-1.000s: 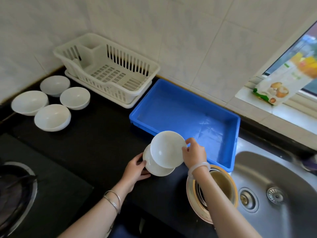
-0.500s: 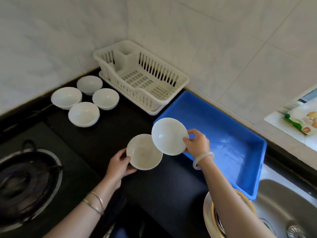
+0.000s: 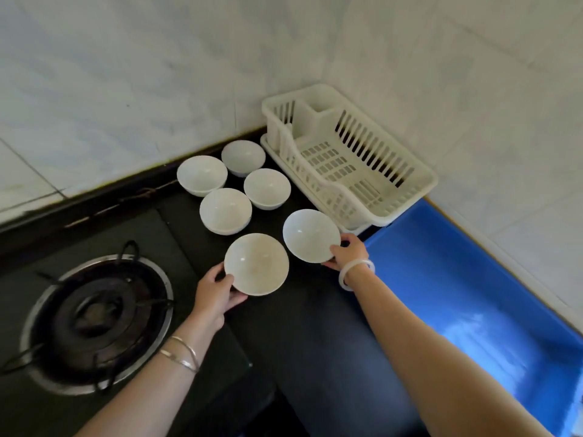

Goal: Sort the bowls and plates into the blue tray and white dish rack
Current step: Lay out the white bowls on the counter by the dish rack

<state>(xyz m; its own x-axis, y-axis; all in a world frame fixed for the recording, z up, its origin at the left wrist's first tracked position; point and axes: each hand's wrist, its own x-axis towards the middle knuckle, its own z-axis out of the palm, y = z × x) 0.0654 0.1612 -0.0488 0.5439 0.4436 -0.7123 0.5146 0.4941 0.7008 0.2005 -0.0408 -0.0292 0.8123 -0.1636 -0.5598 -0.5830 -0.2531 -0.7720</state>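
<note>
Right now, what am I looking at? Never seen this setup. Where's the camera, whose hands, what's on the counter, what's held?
There is no robot here: a person works with bare hands, and the one camera sits on their head, looking forward and down. The left hand grips a white bowl; the right hand grips another white bowl. Whether these two touch the black counter is not clear. Four more bowls stand grouped on the counter by the wall. Beside them is the white dish rack, and next to it the blue tray; no dishes show in either. A gas burner is at the left.
</note>
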